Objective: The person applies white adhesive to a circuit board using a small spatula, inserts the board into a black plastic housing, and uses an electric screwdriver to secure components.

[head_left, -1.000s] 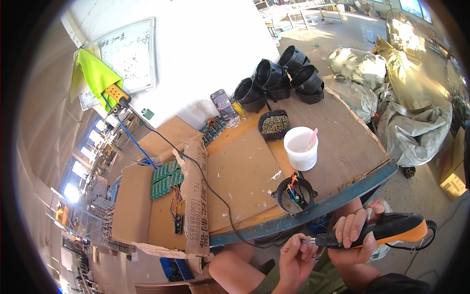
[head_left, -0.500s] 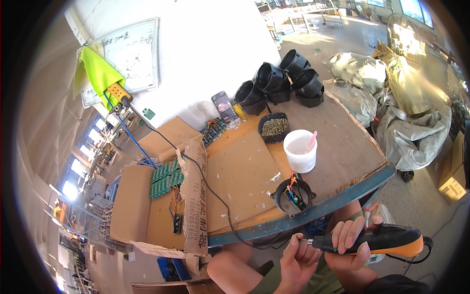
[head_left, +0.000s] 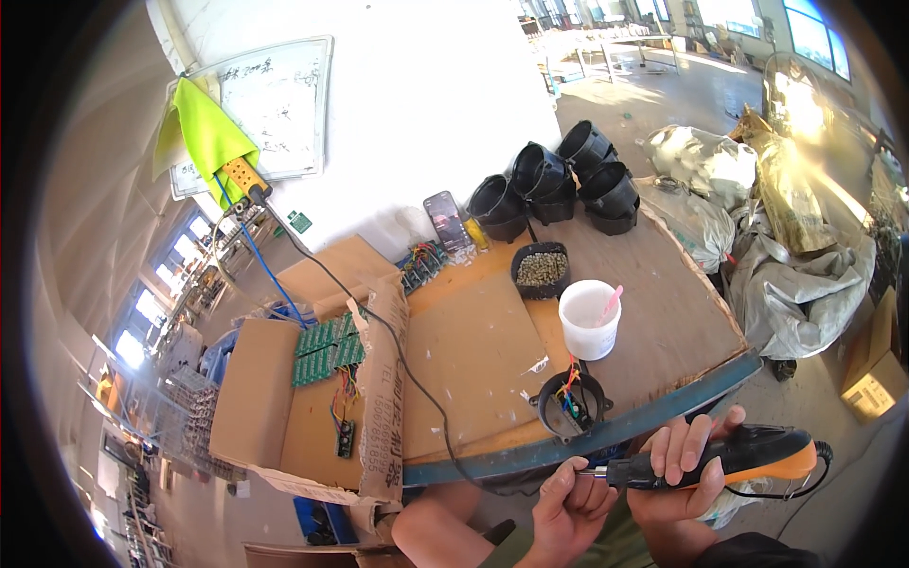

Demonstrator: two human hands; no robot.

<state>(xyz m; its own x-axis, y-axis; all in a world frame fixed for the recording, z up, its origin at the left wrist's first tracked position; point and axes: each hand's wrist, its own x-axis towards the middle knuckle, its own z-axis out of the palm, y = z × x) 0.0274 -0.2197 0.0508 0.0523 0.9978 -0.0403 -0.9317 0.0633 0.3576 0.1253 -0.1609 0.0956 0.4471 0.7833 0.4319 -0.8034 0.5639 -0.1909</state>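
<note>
Both the left hand (head_left: 568,504) and the right hand (head_left: 674,466) are at a black-and-orange power screwdriver (head_left: 767,456), seen from the head camera just in front of the near edge of a bench (head_left: 677,293), over the seated person's lap. The right hand is clamped around the tool's dark body, fingers wrapped over the top; the left, thumb and fingers drawn together, pinches the end of its metal bit (head_left: 595,471). Whether a small piece is also held there cannot be told. A cord loops from the screwdriver's rear. Near the bench's front edge sits a round black housing (head_left: 595,391), a small circuit board (head_left: 576,409) with colored wires inside it. Behind it stand a white tub (head_left: 589,336) with a pink handle (head_left: 613,303) leaning in it, and a black container (head_left: 546,290) of small pieces. Stacked black cups (head_left: 540,180) crowd the back of the bench, near a phone (head_left: 444,221) propped against the white wall. At left, an open carton (head_left: 381,417) holds green circuit boards (head_left: 329,350); a black cable (head_left: 415,374) drops across its edge from a yellow power strip (head_left: 246,178). Pale sacks (head_left: 800,293) slump on the floor at right.
</note>
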